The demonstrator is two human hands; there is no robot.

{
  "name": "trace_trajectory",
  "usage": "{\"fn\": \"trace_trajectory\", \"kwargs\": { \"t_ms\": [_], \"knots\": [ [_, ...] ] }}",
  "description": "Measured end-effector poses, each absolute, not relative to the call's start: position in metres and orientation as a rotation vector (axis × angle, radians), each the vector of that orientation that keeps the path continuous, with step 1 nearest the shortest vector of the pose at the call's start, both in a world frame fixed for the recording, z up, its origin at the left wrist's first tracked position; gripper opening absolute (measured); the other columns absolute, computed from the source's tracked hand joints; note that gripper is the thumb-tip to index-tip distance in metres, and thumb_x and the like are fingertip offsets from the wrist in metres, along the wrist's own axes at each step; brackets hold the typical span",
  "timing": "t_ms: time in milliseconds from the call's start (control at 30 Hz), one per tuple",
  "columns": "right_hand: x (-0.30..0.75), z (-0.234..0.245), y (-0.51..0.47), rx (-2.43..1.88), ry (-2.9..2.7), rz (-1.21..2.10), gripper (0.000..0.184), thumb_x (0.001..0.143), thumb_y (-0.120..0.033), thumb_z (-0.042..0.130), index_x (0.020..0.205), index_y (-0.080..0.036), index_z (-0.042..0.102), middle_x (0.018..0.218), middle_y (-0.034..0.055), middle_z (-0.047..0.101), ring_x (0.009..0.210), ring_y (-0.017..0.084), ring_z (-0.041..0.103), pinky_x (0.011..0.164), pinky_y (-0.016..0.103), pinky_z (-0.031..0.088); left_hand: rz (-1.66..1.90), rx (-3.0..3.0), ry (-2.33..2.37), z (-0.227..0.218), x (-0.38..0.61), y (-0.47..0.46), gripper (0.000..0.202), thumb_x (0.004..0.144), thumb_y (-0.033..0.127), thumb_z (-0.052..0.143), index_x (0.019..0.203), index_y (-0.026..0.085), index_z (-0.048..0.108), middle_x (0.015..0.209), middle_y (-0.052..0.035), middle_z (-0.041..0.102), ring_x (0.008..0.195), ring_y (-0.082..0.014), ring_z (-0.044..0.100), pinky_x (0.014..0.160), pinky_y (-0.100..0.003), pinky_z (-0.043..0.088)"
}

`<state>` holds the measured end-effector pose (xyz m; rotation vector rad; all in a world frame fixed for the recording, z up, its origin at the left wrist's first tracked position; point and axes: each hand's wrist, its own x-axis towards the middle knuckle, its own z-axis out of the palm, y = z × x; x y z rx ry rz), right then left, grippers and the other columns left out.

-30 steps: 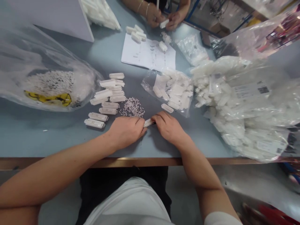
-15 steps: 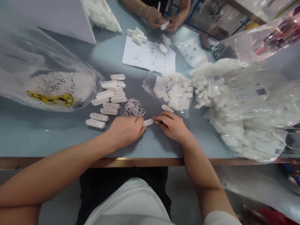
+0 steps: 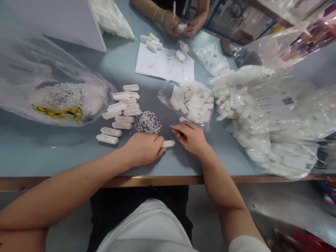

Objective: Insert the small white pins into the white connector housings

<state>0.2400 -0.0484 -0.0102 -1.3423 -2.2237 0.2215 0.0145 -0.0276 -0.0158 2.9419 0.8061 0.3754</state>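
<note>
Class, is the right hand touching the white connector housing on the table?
Apart: the head view shows grey tabletop between the right hand and the housing.

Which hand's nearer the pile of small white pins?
Left. The left hand is at the near edge of the pile of small white pins, just below it in view. The right hand is farther off, to the pile's right.

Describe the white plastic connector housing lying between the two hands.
The white plastic connector housing is a small, narrow, elongated bar with a matte look, lying on its long side on the blue-grey table. Its left end is at the fingertips of the left hand, though contact cannot be told. The right hand is apart from it. Finer surface detail is too small to tell.
</note>
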Motion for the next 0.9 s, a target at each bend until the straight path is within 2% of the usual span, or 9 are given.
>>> {"fn": "trace_trajectory", "kwargs": {
  "t_ms": [167,400,700,900],
  "knots": [
    [0.22,-0.02,-0.031,-1.471,-2.287,0.361,0.024,0.091,-0.017,0.051,0.108,-0.022,0.066,0.105,0.0083,0.067,0.096,0.02,0.062,0.082,0.032,0.049,0.316,2.946,0.578,-0.017,0.016,-0.031,0.025,0.09,0.035,0.051,0.08,0.015,0.061,0.066,-0.005,0.062,0.06,-0.02,0.061,0.05,-0.028,0.038],
    [0.206,-0.024,-0.022,-1.651,-2.3,0.39,0.016,0.096,-0.029,0.05,0.097,-0.02,0.063,0.097,0.006,0.063,0.09,0.019,0.059,0.075,0.029,0.043,0.255,2.926,0.57,-0.015,0.017,-0.031,0.024,0.091,0.035,0.051,0.082,0.015,0.061,0.069,-0.0057,0.063,0.063,-0.0207,0.063,0.05,-0.028,0.04],
    [0.211,-0.021,-0.027,-1.681,-2.395,0.313,0.018,0.096,-0.021,0.039,0.101,-0.016,0.056,0.096,0.0116,0.061,0.084,0.022,0.056,0.072,0.032,0.041,0.206,2.942,0.622,-0.015,0.017,-0.026,0.026,0.092,0.036,0.048,0.082,0.015,0.061,0.068,-0.0048,0.063,0.062,-0.0211,0.063,0.048,-0.028,0.038],
    [0.218,-0.02,-0.026,-1.628,-2.273,0.463,0.011,0.089,-0.014,0.048,0.094,-0.018,0.056,0.093,0.0087,0.063,0.085,0.021,0.056,0.074,0.031,0.042,0.205,2.918,0.668,-0.015,0.015,-0.024,0.026,0.092,0.036,0.048,0.082,0.015,0.06,0.071,-0.005,0.063,0.065,-0.0208,0.063,0.05,-0.028,0.039]
  ]
}}
